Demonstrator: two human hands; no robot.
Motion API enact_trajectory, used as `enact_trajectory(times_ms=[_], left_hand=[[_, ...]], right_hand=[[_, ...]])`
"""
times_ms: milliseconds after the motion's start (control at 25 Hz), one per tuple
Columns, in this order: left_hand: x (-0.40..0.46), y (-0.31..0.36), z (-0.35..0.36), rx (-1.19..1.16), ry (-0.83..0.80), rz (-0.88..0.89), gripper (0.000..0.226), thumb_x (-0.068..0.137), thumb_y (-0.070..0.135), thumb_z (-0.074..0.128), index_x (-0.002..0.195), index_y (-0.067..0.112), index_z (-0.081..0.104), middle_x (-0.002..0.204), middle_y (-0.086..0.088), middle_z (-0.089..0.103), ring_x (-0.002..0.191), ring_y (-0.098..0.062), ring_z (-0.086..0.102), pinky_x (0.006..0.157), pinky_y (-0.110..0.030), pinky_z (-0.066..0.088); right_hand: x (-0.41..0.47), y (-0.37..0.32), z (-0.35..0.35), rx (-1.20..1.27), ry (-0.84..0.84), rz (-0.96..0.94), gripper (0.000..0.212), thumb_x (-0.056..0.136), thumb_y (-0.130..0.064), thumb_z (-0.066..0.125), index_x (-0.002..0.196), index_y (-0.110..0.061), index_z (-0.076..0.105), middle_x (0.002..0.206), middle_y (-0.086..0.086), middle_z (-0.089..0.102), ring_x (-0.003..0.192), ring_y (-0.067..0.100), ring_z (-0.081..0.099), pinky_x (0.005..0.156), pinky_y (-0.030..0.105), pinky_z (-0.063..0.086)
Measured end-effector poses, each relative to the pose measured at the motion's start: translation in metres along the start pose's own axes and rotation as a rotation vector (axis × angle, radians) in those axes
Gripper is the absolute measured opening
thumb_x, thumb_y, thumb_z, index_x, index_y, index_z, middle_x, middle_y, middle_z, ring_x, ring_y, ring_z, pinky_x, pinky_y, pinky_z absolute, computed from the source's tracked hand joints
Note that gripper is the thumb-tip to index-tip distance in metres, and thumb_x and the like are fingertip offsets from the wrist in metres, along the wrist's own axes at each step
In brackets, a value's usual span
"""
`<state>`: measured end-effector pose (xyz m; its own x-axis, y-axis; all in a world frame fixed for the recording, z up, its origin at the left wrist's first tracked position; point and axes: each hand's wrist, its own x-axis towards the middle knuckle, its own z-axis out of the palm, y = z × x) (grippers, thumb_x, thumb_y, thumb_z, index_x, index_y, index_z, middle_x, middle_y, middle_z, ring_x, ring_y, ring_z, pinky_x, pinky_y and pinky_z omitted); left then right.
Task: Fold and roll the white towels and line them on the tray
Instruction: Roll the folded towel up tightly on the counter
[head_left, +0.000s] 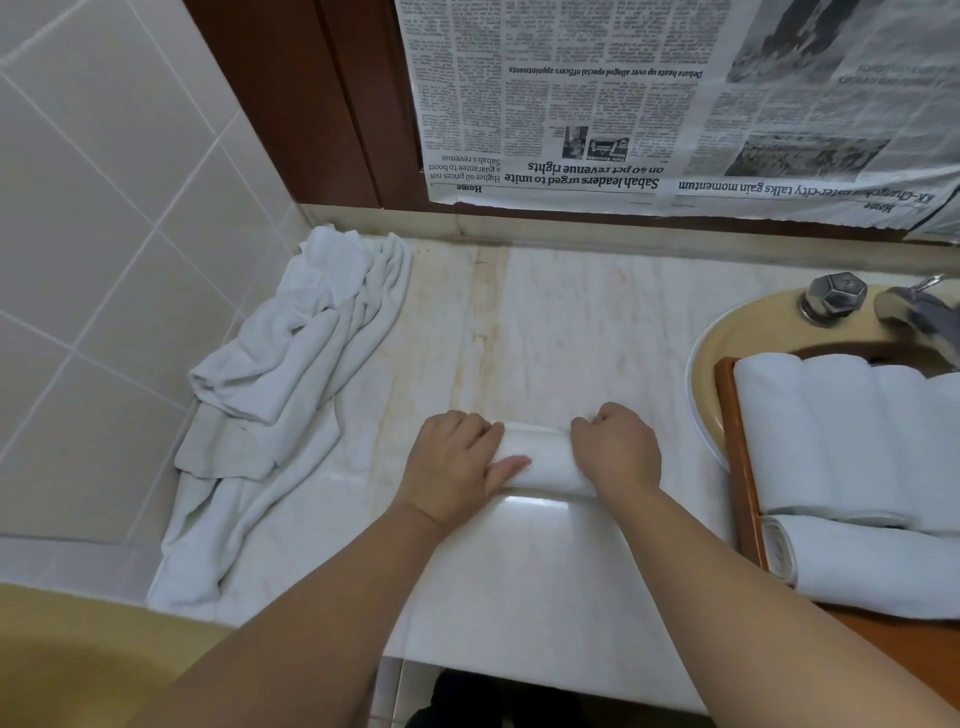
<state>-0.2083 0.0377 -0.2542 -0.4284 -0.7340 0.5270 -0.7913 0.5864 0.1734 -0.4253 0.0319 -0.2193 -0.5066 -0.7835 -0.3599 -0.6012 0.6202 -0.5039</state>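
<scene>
Towel (545, 460) was mid-roll on the counter (545, 322), just left of the sink (709, 374). Rolled part lay crosswise under both hands; the unrolled tail (519, 587) ran flat from the roll toward the person, reaching the counter's front edge.

Left hand (452, 465) gripped the roll's left end: fingers curled over the top, thumb lying along the near side of the roll. Right hand (618, 447) gripped the right end, fingers curled tight over the roll, knuckles up. Both forearms reached in from the near edge.

Tray (740, 467), orange-brown, sat over the sink's near side, just right of the roll. On it: a row of rolled towels (831, 436) lying side by side, touching, plus one more roll (857, 564) laid crosswise in front of them. The row ran out of frame on the right, so count unclear.

Pile (291, 374) of loose white towels lay crumpled well left of the sink, against the tiled wall (104, 208).

Tap (834, 299) stood at the sink's back rim; spout beside it blurred. Newspaper (675, 104) hung upside down on the wall behind the counter.
</scene>
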Motion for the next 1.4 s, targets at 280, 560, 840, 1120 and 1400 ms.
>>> enact_trajectory(times_ms=[280, 560, 840, 1120, 1400], left_hand=[[-0.002, 0.039, -0.025, 0.072, -0.476, -0.213, 0.072, 0.074, 0.034, 0.06, 0.139, 0.005, 0.051, 0.131, -0.008, 0.055, 0.119, -0.029, 0.05, 0.117, -0.042, 0.036], [0.036, 0.023, -0.026, 0.102, -0.673, -0.26, 0.037, 0.079, 0.013, 0.06, 0.113, 0.017, 0.047, 0.115, -0.001, 0.049, 0.103, -0.023, 0.046, 0.09, -0.032, 0.037], [0.044, 0.019, -0.026, 0.133, -0.721, -0.237, 0.04, 0.082, 0.008, 0.06, 0.119, 0.017, 0.047, 0.12, -0.002, 0.049, 0.109, -0.024, 0.047, 0.086, -0.033, 0.037], [0.055, 0.022, -0.037, 0.145, -0.842, -0.185, 0.044, 0.083, 0.012, 0.067, 0.122, 0.016, 0.048, 0.119, -0.004, 0.052, 0.108, -0.025, 0.05, 0.079, -0.032, 0.034], [0.047, 0.035, -0.057, 0.051, -0.997, -0.112, 0.045, 0.084, 0.049, 0.073, 0.108, 0.022, 0.046, 0.109, -0.002, 0.061, 0.091, -0.023, 0.053, 0.071, -0.035, 0.041]], right_hand=[[-0.006, -0.005, 0.006, 0.021, 0.273, -0.159, 0.034, 0.101, -0.039, 0.054, 0.079, -0.013, 0.055, 0.077, 0.001, 0.056, 0.073, 0.024, 0.055, 0.067, 0.04, 0.05], [-0.001, -0.019, -0.005, -0.066, 0.336, -0.304, 0.044, 0.108, -0.042, 0.04, 0.078, -0.013, 0.054, 0.071, 0.001, 0.057, 0.068, 0.026, 0.055, 0.066, 0.041, 0.046], [-0.055, 0.023, 0.021, -0.429, 0.065, -0.84, 0.083, 0.079, -0.027, 0.063, 0.155, -0.005, 0.039, 0.158, 0.013, 0.044, 0.149, 0.032, 0.038, 0.126, 0.046, 0.024], [-0.046, 0.003, 0.017, -0.65, 0.083, -0.752, 0.061, 0.062, -0.015, 0.067, 0.122, -0.013, 0.059, 0.104, 0.003, 0.057, 0.092, 0.028, 0.058, 0.091, 0.039, 0.044], [-0.078, 0.01, -0.011, -0.72, -0.116, -0.662, 0.044, 0.08, -0.028, 0.066, 0.121, -0.023, 0.049, 0.108, 0.0, 0.056, 0.096, 0.024, 0.055, 0.081, 0.037, 0.037]])
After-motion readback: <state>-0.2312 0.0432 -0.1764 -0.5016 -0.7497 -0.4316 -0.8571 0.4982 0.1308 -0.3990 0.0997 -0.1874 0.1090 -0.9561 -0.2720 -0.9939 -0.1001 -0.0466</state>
